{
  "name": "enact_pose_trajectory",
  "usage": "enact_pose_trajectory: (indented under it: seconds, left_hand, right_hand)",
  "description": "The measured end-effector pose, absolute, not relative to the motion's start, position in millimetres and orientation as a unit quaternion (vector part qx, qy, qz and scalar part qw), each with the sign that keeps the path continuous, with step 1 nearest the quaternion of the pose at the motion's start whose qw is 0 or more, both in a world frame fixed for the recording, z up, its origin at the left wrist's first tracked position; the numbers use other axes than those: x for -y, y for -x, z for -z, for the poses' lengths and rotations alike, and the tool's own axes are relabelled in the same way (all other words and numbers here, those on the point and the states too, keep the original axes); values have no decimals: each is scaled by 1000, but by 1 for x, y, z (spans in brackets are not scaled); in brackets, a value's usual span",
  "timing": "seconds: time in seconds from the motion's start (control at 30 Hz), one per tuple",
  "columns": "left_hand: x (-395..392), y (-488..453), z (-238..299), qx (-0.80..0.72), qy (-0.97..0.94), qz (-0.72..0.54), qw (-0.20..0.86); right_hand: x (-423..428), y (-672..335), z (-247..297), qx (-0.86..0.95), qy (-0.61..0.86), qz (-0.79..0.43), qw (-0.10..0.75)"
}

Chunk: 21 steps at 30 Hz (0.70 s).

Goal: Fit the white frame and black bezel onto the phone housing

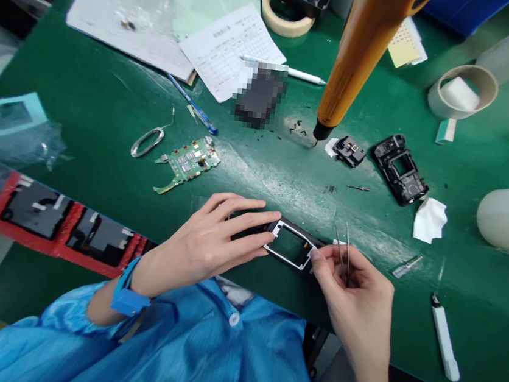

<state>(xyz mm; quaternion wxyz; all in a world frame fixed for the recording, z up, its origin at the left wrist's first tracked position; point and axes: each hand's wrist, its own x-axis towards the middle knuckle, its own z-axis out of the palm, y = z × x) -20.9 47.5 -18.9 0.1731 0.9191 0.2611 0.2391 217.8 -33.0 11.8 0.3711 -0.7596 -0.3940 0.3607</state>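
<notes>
I had the black rectangular phone frame with a white-edged window [291, 245] at the near edge of the green work mat [104, 137], long axis running left-right btw both hands. My left hand [212, 241] lay flat over its left end, fingers pressing it down, not wrapped round. My right hand [354, 288] touched the frame's right corner w/ a fingertip while pinching thin metal tweezers [344, 250], tips pointing up and away. Left hand was nearer, covering more of the frame.
</notes>
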Motion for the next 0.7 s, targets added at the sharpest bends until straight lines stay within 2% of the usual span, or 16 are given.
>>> enact_pose_trajectory:
  seconds: [0.7]
  left_hand:
    - [-51,25,15,-244,-938,-199,145]
  right_hand:
    - [34,-219,-12,384,759,-372,371]
